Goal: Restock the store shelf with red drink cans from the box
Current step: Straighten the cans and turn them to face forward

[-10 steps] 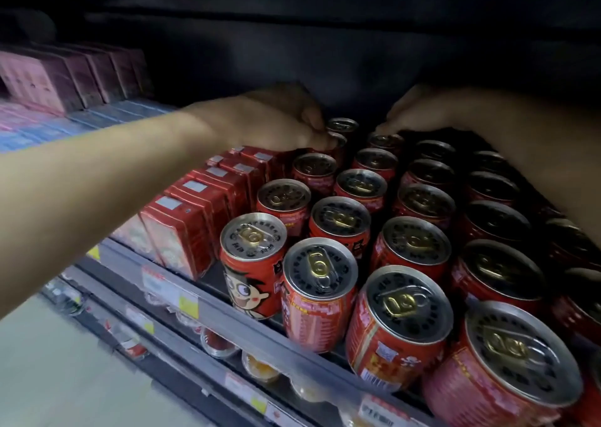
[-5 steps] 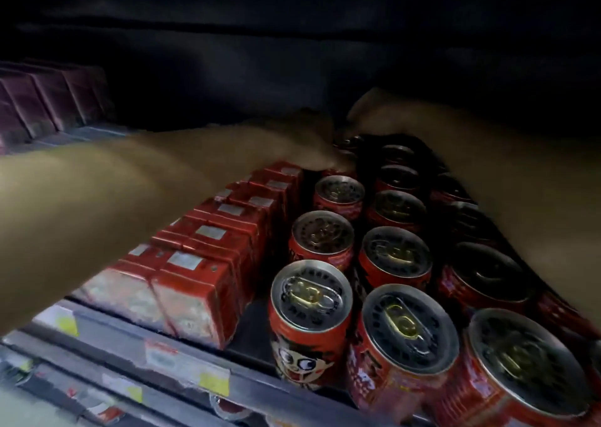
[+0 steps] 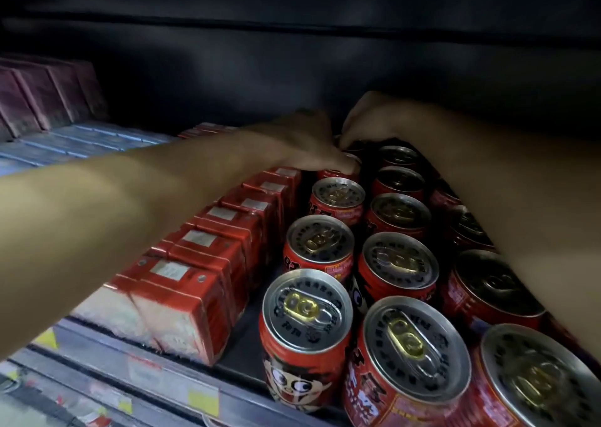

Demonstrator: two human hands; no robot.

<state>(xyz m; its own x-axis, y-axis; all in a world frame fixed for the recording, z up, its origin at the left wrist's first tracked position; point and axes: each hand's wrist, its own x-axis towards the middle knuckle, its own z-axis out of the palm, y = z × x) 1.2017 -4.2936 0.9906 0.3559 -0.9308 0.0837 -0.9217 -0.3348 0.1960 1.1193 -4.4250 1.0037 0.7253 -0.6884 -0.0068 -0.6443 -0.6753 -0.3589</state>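
Red cans (image 3: 305, 335): glossy metal cylinders, silver ribbed lids, gold tabs. Left hand (image 3: 302, 147) fingers curled over rearmost can (image 3: 338, 171); right hand (image 3: 374, 124) grip unclear.

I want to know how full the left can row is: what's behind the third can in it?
Behind the third can, a red can shows under the left hand. Anything farther back is covered by both hands.

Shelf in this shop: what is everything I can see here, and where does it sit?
Drink cans: over a dozen showing, red with silver tops, upright in rows on the right part of the shelf.
Cartons: one row, red, left of the cans.
Dark packs: several, maroon, far left at the back.
Shelf edge: grey rail with yellow price tags, along the front.
Left hand: on a back can.
Right hand: at the back row, fingers hidden.
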